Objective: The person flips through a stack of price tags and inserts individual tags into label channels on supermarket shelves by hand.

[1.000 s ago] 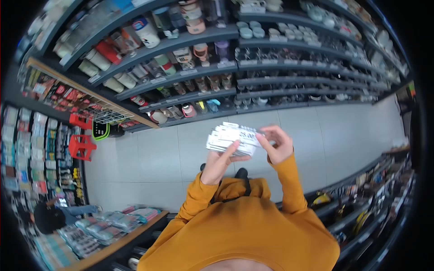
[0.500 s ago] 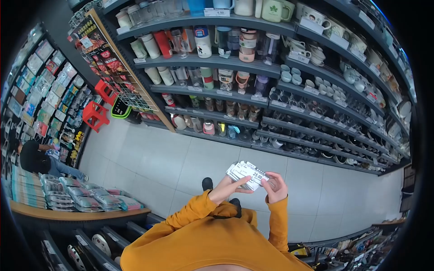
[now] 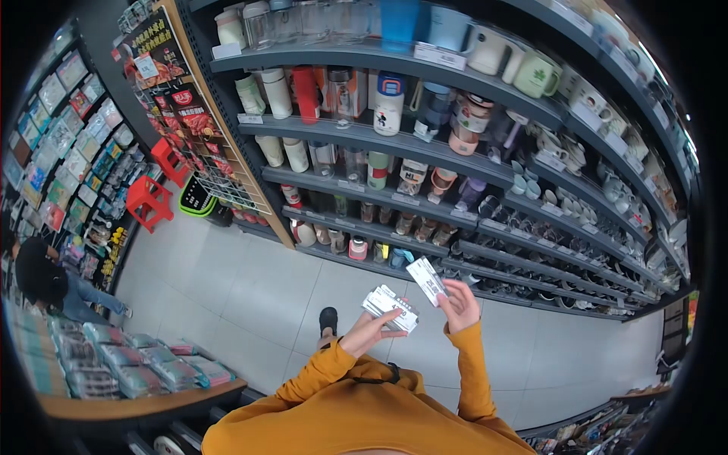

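Note:
My left hand [image 3: 369, 334] is closed around a stack of white price tags [image 3: 388, 307], fanned unevenly, with the thumb pressed on the top one. A single price tag [image 3: 426, 279] printed "25.00" is pinched between the thumb and fingers of my right hand [image 3: 459, 305], held up and apart from the stack. Both hands are in front of my body, above the tiled floor [image 3: 265, 296]. Beyond them stand shelves with cups and bottles, among them a white bottle with a blue lid [image 3: 388, 105] and a green mug [image 3: 537, 74].
Grey shelving [image 3: 326, 130] with tags along its edges curves across the front. Red stools [image 3: 149, 205] and a green-rimmed basket [image 3: 199, 199] stand at the left. Another person [image 3: 47, 277] crouches at far left, behind packaged goods [image 3: 136, 360] on a wooden-edged counter [image 3: 152, 403].
My right hand has lifted the "25.00" tag off the stack and moved it up, away from my left hand. Another tag now tops the stack. The view has shifted closer to the shelves.

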Demonstrator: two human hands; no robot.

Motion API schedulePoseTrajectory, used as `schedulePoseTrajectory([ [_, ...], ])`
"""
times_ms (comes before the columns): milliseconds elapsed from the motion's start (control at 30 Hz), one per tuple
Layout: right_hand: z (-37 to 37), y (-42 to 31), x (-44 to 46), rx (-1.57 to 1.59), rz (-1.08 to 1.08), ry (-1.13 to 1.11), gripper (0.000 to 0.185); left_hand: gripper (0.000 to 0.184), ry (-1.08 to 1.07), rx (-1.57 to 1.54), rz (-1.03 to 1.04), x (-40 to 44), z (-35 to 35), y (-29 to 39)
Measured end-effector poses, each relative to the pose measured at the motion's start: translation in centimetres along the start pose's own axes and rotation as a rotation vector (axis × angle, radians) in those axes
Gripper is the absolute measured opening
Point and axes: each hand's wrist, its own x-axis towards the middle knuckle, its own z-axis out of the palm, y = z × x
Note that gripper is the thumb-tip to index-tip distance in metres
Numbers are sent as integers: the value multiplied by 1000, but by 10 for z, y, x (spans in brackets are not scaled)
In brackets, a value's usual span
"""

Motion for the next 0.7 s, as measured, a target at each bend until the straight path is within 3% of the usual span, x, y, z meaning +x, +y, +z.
schedulePoseTrajectory([
  [167,104,-1,124,-168,-92,-68,25,44,-88,42,5,21,-79,101],
  [233,153,-12,186,-373,-377,-65,20,45,-122,28,-2,20,-111,142],
  [300,205,-40,238,-457,-411,-39,16,43,-107,56,-8,16,-141,191],
  [367,246,-49,292,-558,-602,6,14,42,-85,66,1,13,-174,227],
  [500,302,-45,374,-681,-735,73,13,40,3,37,24,14,-236,270],
  [700,329,-30,428,-810,-647,8,15,41,24,-34,43,16,-270,299],
])
